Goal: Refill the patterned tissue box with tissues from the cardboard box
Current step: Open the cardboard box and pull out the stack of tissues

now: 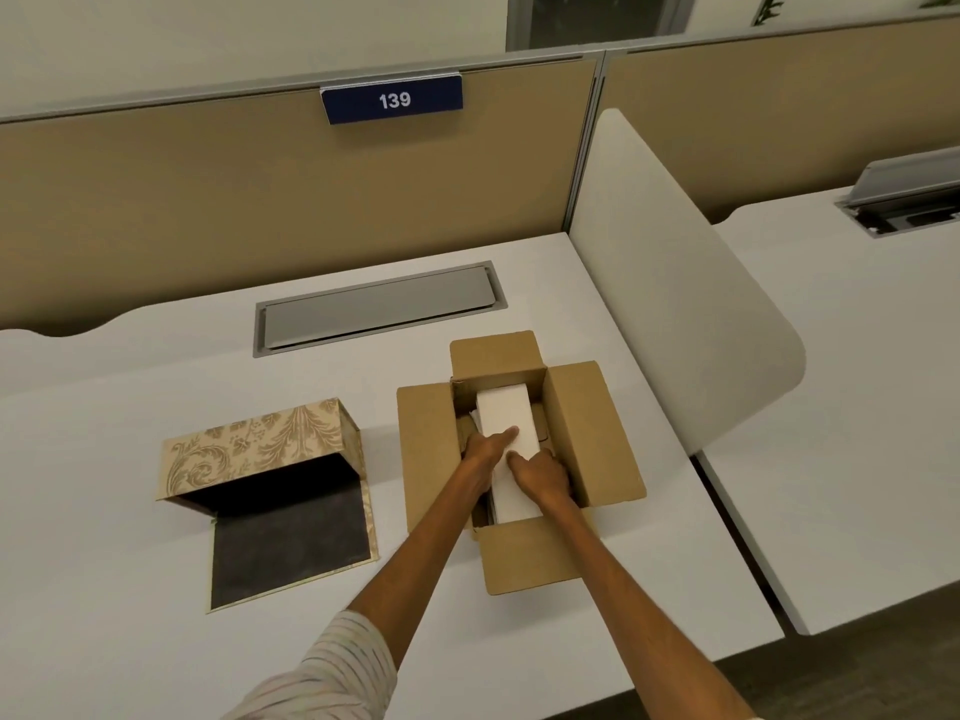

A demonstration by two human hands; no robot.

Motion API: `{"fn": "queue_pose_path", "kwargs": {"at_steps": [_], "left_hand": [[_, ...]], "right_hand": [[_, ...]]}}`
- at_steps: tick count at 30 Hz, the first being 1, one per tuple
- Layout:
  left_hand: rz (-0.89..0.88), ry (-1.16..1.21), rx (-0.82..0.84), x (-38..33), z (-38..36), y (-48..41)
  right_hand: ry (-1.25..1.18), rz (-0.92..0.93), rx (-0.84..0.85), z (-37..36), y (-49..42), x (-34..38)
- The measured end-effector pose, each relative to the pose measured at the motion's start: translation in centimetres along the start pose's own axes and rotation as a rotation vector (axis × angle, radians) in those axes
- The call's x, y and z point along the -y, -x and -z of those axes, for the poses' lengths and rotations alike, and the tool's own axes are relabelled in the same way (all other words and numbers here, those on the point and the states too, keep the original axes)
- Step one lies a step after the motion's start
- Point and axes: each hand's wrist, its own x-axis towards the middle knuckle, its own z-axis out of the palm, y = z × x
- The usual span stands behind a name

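Observation:
The brown cardboard box (582, 433) stands on the white desk with all flaps folded out. Inside lies a white stack of tissues (506, 413). My left hand (485, 449) rests on the stack's left side, thumb across the top. My right hand (540, 472) holds its right side, fingers down between the stack and the box wall. The stack still sits inside the box. To the left, the patterned tissue box (260, 444) lies on its side with its lid flap (291, 548) open flat on the desk, dark interior showing and no tissues visible in it.
A grey cable hatch (376, 306) is set into the white desk (104, 407) behind both boxes. A tan partition with a "139" sign (392, 99) closes the back. A white side divider (670, 283) stands right of the cardboard box, beyond it a neighbouring desk.

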Motion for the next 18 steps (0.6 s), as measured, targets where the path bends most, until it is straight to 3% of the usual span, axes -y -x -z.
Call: {"fn": "queue_pose_path", "kwargs": {"at_steps": [11,18], "left_hand": [[0.022,0.068,0.111,-1.3,0.5,0.8],[0.020,0.108,0.071,-2.1,-0.1,1.8]], "right_hand": [[-0.470,-0.080,0.175,1.2,-0.8,0.4],[-0.578,-0.112,0.194,2.0,-0.4,1.6]]}}
